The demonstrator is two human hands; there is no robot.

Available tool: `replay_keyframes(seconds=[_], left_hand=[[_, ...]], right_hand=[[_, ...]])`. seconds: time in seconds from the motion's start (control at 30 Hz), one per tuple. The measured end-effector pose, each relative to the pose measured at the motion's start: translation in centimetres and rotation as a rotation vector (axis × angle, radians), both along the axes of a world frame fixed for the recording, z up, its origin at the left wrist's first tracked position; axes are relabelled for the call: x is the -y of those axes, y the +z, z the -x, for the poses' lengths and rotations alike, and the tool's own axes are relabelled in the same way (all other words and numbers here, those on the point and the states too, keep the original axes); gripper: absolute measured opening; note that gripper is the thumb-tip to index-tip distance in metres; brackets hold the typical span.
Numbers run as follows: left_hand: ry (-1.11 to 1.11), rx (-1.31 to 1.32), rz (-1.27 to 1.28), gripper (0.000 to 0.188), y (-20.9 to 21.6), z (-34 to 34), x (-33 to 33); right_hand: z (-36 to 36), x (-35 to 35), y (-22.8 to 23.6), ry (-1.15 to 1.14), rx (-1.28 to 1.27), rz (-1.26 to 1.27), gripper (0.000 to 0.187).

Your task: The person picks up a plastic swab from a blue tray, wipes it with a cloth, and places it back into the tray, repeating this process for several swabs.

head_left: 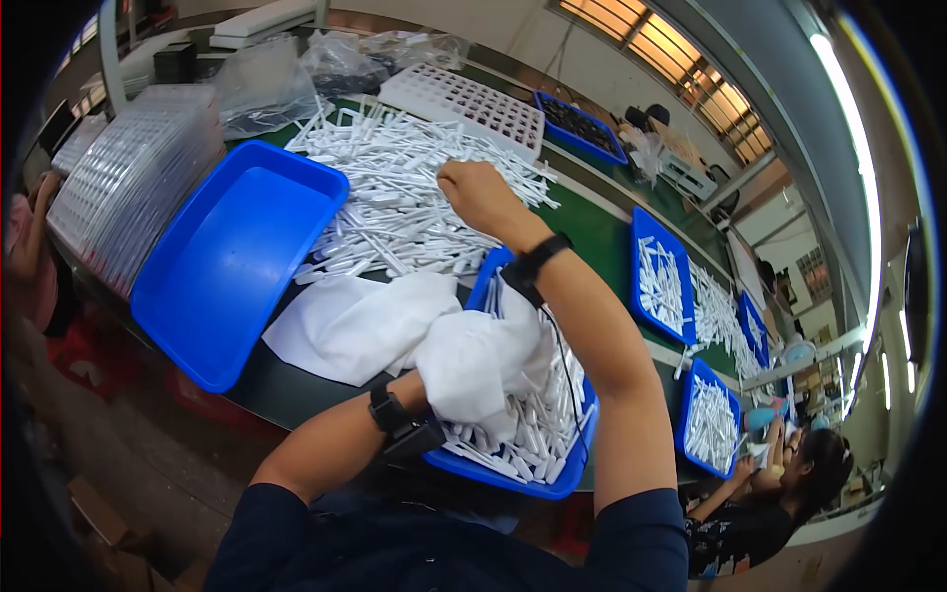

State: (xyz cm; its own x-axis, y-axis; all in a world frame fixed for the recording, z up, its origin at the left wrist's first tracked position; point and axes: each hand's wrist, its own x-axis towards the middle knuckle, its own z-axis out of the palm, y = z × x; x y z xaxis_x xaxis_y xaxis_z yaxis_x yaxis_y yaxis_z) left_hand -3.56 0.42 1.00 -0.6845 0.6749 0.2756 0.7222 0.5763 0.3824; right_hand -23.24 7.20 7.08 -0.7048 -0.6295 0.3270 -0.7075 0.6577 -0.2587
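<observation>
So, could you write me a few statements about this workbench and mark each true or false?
1. The right hand is over a pile of white sticks. True.
2. The left hand is in plain view. False: a white cloth hides most or all of it.
3. Both wrists have something dark strapped on. True: a dark strap on the right, a dark watch on the left.
4. The large tray just left of the pile is yellow. False: it is a blue tray.
5. The stacked clear trays stand at the picture's left. True.
</observation>
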Motion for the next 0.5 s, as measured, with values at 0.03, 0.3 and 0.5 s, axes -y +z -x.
replay_keyframes(seconds=[0.03, 0.3, 0.5], left_hand=[[0.045, 0.001, -0.048, 0.065, -1.1, 0.3, -0.5], [0.364, -0.034, -0.434, 0.044, -11.0, 0.7, -4.4], [-0.005, 0.042, 0.074, 0.034, 6.5, -2.6, 2.4]], right_hand=[[1.8, 1.8, -1.0, 0.001, -0.028, -0.053, 0.023], [8.2, 7.6, -5.7, -0.120, -0.035, -0.089, 0.029], [7.1, 2.4, -2.3, -0.208, 0.062, -0.120, 0.032]])
